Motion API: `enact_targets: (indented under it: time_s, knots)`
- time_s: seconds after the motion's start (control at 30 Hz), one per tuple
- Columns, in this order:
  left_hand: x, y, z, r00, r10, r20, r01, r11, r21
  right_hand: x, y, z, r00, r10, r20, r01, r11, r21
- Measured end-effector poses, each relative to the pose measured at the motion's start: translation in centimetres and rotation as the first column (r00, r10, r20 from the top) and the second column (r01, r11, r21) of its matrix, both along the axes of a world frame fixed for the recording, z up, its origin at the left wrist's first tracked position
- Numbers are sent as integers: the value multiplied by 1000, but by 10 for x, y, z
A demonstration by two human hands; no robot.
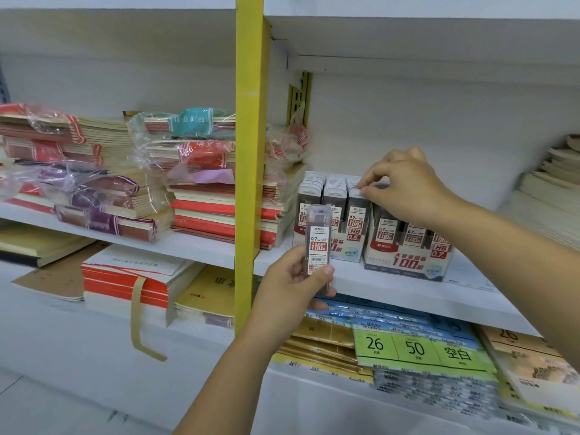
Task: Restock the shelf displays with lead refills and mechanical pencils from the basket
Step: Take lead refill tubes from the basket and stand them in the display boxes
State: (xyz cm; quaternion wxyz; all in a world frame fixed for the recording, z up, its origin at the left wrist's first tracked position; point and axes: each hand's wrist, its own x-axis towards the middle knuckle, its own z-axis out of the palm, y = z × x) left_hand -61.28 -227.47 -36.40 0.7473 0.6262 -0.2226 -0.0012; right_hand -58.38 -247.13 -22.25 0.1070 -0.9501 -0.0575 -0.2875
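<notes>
0.7 HB lead refill case [318,243] gripped upright in curled fingers of left hand [292,287], before shelf [408,293] edge. Top of racked refill [356,204] in 0.5 display box [346,251] pinched by right hand [405,189].

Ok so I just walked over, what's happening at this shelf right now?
A person is restocking lead refills. Their left hand holds one 0.7 HB refill case upright in front of the shelf, not yet placed. Their right hand reaches to the two display boxes standing there, the 0.5 box and the 0.7 box beside it, and pinches the top of a racked case in the 0.5 box's right-hand column. No basket is in view.
</notes>
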Motion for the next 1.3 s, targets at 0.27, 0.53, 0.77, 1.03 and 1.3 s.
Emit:
enact_targets:
  time_s: [0.27,0.53,0.77,1.03,1.3]
  knots:
    - [-5,-22,15,993,-77,88,68,993,99,-58,0,-5,958,277,-70,-247,926,286]
    - [2,-58,15,885,186,427,-349,872,343,-78,-32,-13,922,337,191,-387,788,479]
    - [17,-60,-2,644,128,755,-653,606,454,-70,-45,-4,891,311,330,-383,906,180]
    - [20,-59,-8,622,100,777,-663,595,454,-61,-42,-6,941,257,222,-288,950,123]
    - [21,-58,-9,638,83,765,-639,611,467,-47,-44,-3,962,129,240,-146,988,54]
